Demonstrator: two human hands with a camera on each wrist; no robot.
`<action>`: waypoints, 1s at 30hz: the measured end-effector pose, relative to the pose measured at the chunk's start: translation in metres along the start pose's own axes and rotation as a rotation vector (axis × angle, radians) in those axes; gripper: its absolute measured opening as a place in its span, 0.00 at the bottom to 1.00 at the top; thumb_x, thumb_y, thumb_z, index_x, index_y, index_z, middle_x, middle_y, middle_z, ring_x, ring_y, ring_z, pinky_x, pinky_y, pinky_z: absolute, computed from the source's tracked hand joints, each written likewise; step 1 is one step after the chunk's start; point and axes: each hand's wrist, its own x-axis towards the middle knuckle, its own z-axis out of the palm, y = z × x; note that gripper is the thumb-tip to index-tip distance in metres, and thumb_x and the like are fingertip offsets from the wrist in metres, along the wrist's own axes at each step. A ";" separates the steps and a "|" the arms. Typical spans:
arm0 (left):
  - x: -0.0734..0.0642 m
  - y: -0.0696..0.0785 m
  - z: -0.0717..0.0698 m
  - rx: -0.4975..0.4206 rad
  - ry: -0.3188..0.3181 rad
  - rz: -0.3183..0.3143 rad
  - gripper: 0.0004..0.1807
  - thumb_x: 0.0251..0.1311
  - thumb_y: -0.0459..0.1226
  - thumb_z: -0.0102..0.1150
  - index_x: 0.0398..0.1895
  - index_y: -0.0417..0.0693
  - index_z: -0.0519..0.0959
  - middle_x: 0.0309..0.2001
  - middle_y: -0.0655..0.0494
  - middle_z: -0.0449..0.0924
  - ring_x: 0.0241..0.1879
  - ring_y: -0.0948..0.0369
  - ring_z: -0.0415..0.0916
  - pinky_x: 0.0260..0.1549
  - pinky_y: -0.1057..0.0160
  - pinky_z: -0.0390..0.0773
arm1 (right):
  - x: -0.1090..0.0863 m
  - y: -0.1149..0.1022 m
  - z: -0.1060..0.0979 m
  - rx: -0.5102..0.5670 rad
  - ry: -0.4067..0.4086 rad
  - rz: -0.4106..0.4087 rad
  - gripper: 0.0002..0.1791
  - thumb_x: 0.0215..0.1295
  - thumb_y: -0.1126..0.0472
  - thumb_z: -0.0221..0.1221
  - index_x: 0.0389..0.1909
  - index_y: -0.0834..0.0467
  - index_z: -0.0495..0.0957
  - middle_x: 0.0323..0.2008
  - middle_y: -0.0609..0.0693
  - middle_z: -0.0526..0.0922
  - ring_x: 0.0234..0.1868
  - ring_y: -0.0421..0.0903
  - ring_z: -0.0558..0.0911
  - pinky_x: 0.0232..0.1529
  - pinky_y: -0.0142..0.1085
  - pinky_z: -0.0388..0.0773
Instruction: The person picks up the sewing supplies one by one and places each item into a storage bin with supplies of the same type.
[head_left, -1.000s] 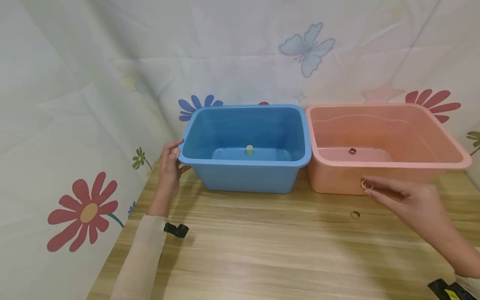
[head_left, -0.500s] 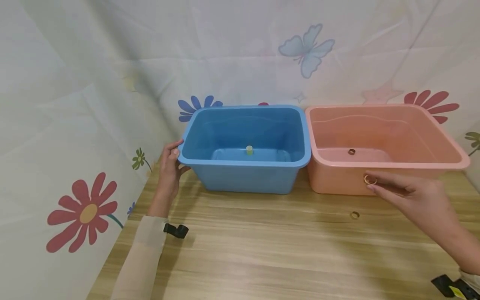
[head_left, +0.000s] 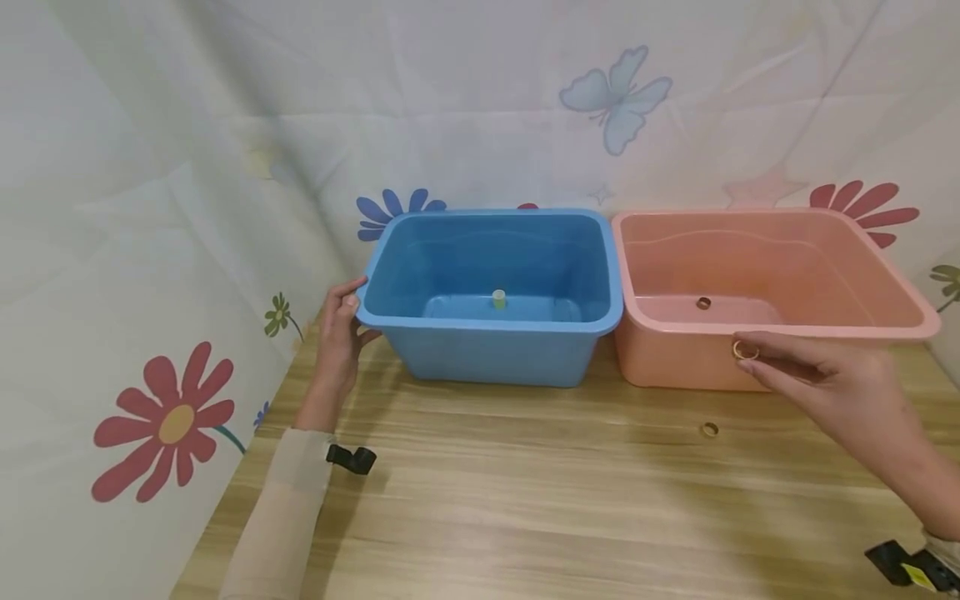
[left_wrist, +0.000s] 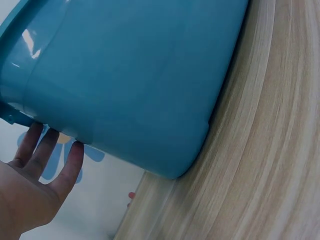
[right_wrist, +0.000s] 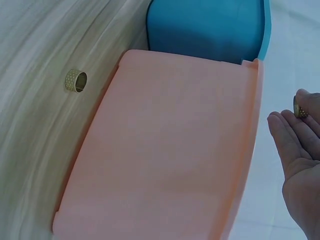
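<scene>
My left hand [head_left: 341,329] holds the left rim of a blue plastic tub [head_left: 495,358]. In the left wrist view its fingers [left_wrist: 65,172] touch the tub's outer wall below the rim. My right hand [head_left: 847,383] pinches a gold ring thimble [head_left: 746,350] between thumb and fingertips, before the front wall of a pink plastic tub [head_left: 675,362] and just under its rim. A second ring thimble [head_left: 709,429], a dimpled gold band in the right wrist view, lies on the table in front of the pink tub. A similar small band [head_left: 703,303] lies inside that tub.
Inside the blue tub stands a small pale green cylinder [head_left: 499,299]. Both tubs sit side by side, rims meeting, on a wood-grain table [head_left: 510,500]. A printed curtain [head_left: 480,100] hangs behind them and along the left.
My right hand has risen slightly and shifted right with the ring thimble, closer to the pink tub's rim. The left hand stays on the blue tub.
</scene>
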 end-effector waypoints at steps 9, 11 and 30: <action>0.001 -0.002 -0.001 0.011 0.010 -0.002 0.22 0.68 0.48 0.45 0.63 0.55 0.67 0.61 0.50 0.65 0.56 0.50 0.70 0.46 0.50 0.73 | 0.009 0.000 -0.004 0.008 0.012 0.012 0.22 0.41 0.76 0.71 0.41 0.57 0.86 0.37 0.52 0.86 0.38 0.23 0.80 0.36 0.17 0.73; 0.001 -0.002 -0.001 0.012 0.011 -0.001 0.22 0.68 0.48 0.46 0.63 0.56 0.67 0.61 0.50 0.65 0.55 0.51 0.70 0.46 0.50 0.73 | 0.010 -0.001 -0.005 0.007 0.012 0.037 0.21 0.43 0.75 0.70 0.41 0.56 0.85 0.37 0.46 0.86 0.38 0.22 0.80 0.35 0.16 0.73; 0.000 0.002 0.000 0.010 0.013 -0.011 0.22 0.68 0.47 0.45 0.63 0.55 0.67 0.61 0.51 0.65 0.56 0.46 0.68 0.44 0.52 0.73 | 0.014 -0.001 -0.014 -0.025 -0.043 0.197 0.21 0.54 0.63 0.68 0.50 0.48 0.82 0.44 0.35 0.83 0.38 0.16 0.76 0.33 0.13 0.70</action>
